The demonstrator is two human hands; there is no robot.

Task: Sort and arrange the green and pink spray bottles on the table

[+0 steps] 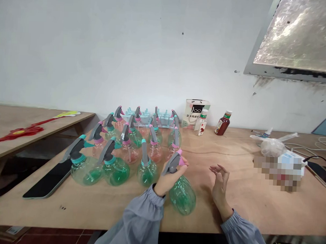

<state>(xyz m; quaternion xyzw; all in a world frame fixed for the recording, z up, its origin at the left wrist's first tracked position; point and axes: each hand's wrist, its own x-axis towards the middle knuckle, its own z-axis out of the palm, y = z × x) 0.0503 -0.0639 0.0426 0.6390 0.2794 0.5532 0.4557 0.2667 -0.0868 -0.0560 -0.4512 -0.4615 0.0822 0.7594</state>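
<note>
My left hand (168, 179) is wrapped round the neck of a spray bottle (183, 196) with a clear green round body, which tilts over the table. Its grey and pink spray head (174, 162) shows above my fingers; the hand covers the joint between head and body. To the right, apart from the bottle, my right hand (219, 184) is raised with fingers spread and nothing in it. Close to my left hand stands a green spray bottle with a grey and turquoise head (147, 171). Several more green and pink spray bottles (116, 171) stand in rows at the left.
A black phone (48, 180) lies at the left. Behind the bottles is a light blue plastic rack (163, 121). Along the wall stand a paper bag (191, 118), a white-labelled bottle (202, 123) and a dark red bottle (223, 124). Plastic bags (272, 146) and cables lie right.
</note>
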